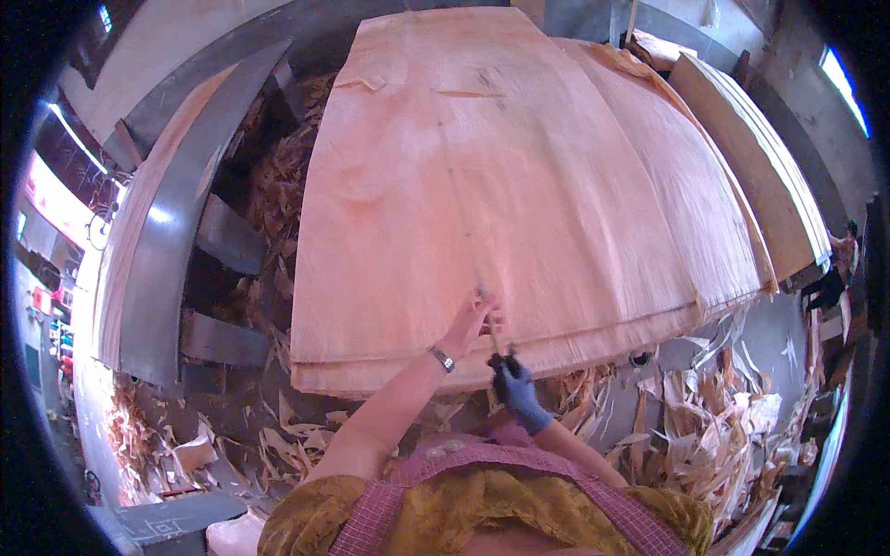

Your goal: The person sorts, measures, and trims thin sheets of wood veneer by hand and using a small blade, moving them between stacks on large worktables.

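Note:
A broad stack of pinkish wood veneer sheets [399, 213] fills the middle, its near edge in front of me. Over that near edge is my bare left hand [487, 310], with a watch [442, 359] at its wrist; the fingers are closed together. A thin pale strip [495, 341] runs from it toward my right hand [519, 387], which wears a blue glove with dark fingers. The right fingers are curled around the strip's lower part, just off the stack's edge. A faint narrow line [452, 181] runs up the top sheet from my left hand. Small details at the fingertips are too small to tell.
Torn veneer scraps [695, 426] litter the floor around the stack. To the left stands a long grey metal beam [162, 218] with cross supports. Another stack of boards [742, 157] lies at the right. Beyond it a person [842, 259] stands at the far right.

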Demonstrator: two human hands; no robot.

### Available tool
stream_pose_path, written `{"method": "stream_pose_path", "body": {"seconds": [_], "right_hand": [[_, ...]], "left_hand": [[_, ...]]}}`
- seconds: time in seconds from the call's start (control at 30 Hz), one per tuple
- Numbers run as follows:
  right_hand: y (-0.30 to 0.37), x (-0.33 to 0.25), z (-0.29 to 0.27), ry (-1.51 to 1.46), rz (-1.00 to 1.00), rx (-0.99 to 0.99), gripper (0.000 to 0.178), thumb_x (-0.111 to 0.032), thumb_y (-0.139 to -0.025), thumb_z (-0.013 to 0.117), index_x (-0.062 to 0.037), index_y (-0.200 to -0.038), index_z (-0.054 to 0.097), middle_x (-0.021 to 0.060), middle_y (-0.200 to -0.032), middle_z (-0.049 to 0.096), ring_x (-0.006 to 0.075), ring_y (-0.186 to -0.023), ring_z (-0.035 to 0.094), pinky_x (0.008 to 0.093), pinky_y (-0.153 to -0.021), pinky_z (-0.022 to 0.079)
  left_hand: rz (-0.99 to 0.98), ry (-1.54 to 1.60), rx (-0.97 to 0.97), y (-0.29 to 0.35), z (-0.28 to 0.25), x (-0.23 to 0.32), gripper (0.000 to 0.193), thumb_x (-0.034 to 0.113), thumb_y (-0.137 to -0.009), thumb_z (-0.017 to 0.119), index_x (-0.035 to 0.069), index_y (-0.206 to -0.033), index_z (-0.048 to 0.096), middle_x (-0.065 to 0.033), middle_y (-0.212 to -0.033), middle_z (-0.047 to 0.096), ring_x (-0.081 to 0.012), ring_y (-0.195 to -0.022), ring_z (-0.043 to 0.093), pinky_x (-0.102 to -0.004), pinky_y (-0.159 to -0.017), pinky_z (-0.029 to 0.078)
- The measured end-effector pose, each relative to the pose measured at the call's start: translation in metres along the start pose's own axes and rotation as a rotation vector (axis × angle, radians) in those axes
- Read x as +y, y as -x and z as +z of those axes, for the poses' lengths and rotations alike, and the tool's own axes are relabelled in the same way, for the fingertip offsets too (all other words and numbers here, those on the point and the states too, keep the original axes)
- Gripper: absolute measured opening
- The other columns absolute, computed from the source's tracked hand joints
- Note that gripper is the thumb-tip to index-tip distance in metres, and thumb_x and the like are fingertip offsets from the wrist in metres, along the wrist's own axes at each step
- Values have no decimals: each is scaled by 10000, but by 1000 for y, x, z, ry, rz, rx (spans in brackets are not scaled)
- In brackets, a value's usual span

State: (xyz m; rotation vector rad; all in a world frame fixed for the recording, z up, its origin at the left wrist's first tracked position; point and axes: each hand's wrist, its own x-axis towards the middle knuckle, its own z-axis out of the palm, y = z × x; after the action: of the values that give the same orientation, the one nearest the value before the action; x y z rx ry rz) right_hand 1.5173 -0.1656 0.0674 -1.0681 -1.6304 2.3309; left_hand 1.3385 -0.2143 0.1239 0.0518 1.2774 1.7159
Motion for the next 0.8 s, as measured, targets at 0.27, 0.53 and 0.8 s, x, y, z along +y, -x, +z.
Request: {"method": "stream_pose_path", "body": {"seconds": [0.27, 0.53, 0.8], "right_hand": [[-303, -102, 22, 827, -948, -77, 252, -242, -896, 598, -65, -1075, 607, 179, -912, 648, 360, -801, 641, 451, -652, 508], [-657, -308, 24, 1698, -851, 252, 250, -289, -942, 447, -109, -1041, 589, 160, -1189, 572, 348, -1105, 528, 443, -831, 475], [-794, -377, 75, 1721, -725, 275, 386, -373, -947, 446, -94, -1169, 595, 120, -1516, 327, 386, -1303, 393, 523, -1029, 382]], "left_hand": [[220, -327, 592, -84, -126, -9, 258, 338, -968, 539, 99, -980, 444, 8, -569, 453, -89, -389, 440, -258, -347, 377], [-55, -450, 625, -98, -159, -19, 198, 188, -940, 586, 26, -952, 473, -62, -639, 582, -134, -469, 569, -269, -407, 472], [-226, -53, 799, -114, -159, -22, 202, 176, -917, 628, 2, -979, 546, -97, -727, 663, -199, -618, 684, -299, -495, 555]]}}
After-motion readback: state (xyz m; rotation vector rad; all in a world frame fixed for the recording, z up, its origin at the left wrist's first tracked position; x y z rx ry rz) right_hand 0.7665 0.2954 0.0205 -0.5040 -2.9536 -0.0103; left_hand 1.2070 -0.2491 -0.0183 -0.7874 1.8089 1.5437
